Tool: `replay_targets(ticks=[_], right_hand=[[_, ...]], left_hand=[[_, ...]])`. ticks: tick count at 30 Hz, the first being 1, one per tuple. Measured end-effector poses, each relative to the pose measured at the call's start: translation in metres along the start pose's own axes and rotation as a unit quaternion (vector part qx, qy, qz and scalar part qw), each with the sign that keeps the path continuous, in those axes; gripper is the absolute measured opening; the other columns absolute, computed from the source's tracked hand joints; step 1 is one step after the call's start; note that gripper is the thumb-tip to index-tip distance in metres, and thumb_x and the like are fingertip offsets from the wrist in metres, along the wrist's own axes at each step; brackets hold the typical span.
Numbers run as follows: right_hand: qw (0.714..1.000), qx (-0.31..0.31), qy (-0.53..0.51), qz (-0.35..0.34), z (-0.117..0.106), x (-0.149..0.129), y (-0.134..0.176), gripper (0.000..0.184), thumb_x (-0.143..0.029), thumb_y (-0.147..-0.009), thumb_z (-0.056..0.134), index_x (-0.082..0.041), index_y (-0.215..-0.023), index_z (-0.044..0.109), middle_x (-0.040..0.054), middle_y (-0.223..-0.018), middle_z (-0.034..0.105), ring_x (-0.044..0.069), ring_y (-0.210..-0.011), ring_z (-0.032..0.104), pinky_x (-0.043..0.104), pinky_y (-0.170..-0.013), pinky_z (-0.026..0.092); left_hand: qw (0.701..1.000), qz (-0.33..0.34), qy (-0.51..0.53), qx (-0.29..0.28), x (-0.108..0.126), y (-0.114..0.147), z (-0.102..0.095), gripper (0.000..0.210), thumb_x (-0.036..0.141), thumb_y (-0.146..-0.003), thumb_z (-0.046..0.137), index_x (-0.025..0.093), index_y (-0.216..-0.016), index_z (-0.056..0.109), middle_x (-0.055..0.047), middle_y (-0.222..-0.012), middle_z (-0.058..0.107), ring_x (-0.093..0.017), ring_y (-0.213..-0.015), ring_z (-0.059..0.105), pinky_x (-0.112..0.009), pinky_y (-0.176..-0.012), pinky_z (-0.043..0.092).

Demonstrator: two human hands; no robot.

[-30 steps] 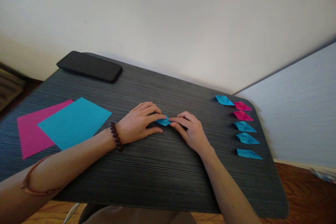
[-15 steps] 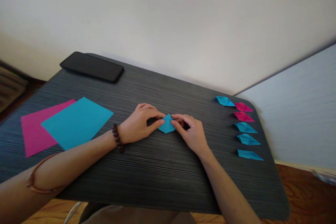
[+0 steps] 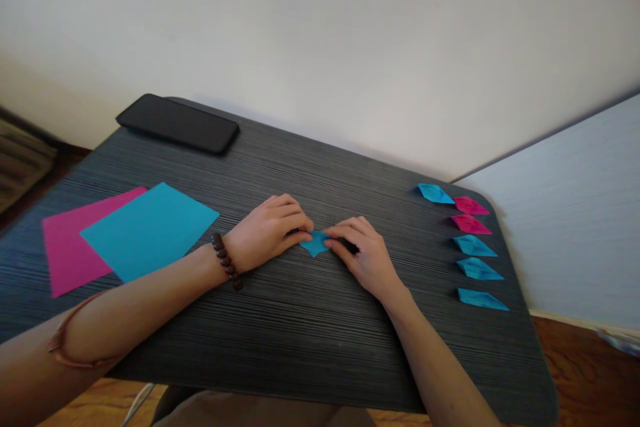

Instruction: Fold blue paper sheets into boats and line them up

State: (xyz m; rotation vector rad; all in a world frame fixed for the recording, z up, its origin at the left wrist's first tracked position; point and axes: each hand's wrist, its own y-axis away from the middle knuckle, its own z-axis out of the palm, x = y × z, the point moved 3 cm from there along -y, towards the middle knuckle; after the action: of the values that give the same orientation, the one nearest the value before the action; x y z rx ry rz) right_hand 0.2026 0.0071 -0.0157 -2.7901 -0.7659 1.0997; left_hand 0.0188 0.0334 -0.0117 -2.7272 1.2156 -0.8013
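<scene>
6 small folded paper shapes (image 3: 475, 245), 4 blue and 2 pink, lie along the right end of the dark table (image 3: 300, 327). Toward the left end, a blue sheet (image 3: 150, 233) overlaps a pink sheet (image 3: 70, 247), and the person's left forearm (image 3: 165, 300) crosses in front of the blue sheet's near edge. A flat black slab (image 3: 177, 125) rests at the far left corner. Between these groups, near the middle of the table, is a small folded blue paper (image 3: 315, 245): the left hand (image 3: 273, 230) pinches its left side between thumb and fingers, and the right hand (image 3: 365, 253) grasps its right side likewise. A beaded bracelet (image 3: 227, 261) circles the left wrist. Fine streaks run across the tabletop, whose visible corners are rounded. Behind it rises a plain pale wall (image 3: 320, 47); a light panel (image 3: 575, 213) stands at the right, and brown wooden floor (image 3: 585, 373) shows below, with a white cable (image 3: 135, 407) at the lower left.
</scene>
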Motion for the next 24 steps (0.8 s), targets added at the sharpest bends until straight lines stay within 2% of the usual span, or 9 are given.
replay_targets(ticks=[4, 7, 14, 24], right_hand=[[0.999, 0.002, 0.034, -0.022, 0.003, 0.001, 0.004, 0.023, -0.026, -0.090, 0.047, -0.026, -0.105, 0.065, 0.0031, -0.083, 0.059, 0.016, -0.078, 0.053, 0.031, -0.072, 0.044], [0.994, -0.003, 0.091, -0.057, 0.004, -0.001, 0.008, 0.026, -0.022, -0.091, 0.045, -0.027, -0.106, 0.065, 0.0038, -0.083, 0.059, 0.016, -0.077, 0.051, 0.031, -0.070, 0.042], [0.981, -0.022, 0.171, -0.093, 0.003, -0.008, 0.012, 0.030, -0.021, -0.092, 0.042, -0.029, -0.113, 0.062, 0.0047, -0.093, 0.061, 0.017, -0.079, 0.048, 0.032, -0.071, 0.039], [0.970, -0.027, 0.218, -0.108, 0.001, -0.013, 0.013, 0.028, -0.024, -0.093, 0.043, -0.030, -0.111, 0.063, 0.0028, -0.094, 0.065, 0.018, -0.084, 0.050, 0.035, -0.075, 0.035]], left_hand=[[0.996, 0.068, -0.059, 0.005, 0.004, 0.005, 0.001, 0.023, 0.025, -0.092, 0.042, 0.018, -0.094, 0.064, -0.005, -0.089, 0.064, -0.017, -0.087, 0.055, -0.031, -0.081, 0.045], [0.991, 0.104, -0.089, 0.003, 0.007, 0.010, 0.000, 0.026, 0.017, -0.092, 0.038, 0.019, -0.102, 0.062, -0.006, -0.094, 0.066, -0.017, -0.089, 0.057, -0.030, -0.080, 0.048], [0.986, 0.133, -0.100, 0.004, 0.011, 0.015, -0.005, 0.029, 0.018, -0.092, 0.037, 0.017, -0.106, 0.062, -0.009, -0.097, 0.066, -0.019, -0.093, 0.061, -0.033, -0.080, 0.052], [0.976, 0.145, -0.164, -0.020, 0.016, 0.019, -0.003, 0.031, 0.018, -0.094, 0.031, 0.015, -0.106, 0.060, -0.007, -0.096, 0.065, -0.018, -0.088, 0.060, -0.026, -0.072, 0.050]])
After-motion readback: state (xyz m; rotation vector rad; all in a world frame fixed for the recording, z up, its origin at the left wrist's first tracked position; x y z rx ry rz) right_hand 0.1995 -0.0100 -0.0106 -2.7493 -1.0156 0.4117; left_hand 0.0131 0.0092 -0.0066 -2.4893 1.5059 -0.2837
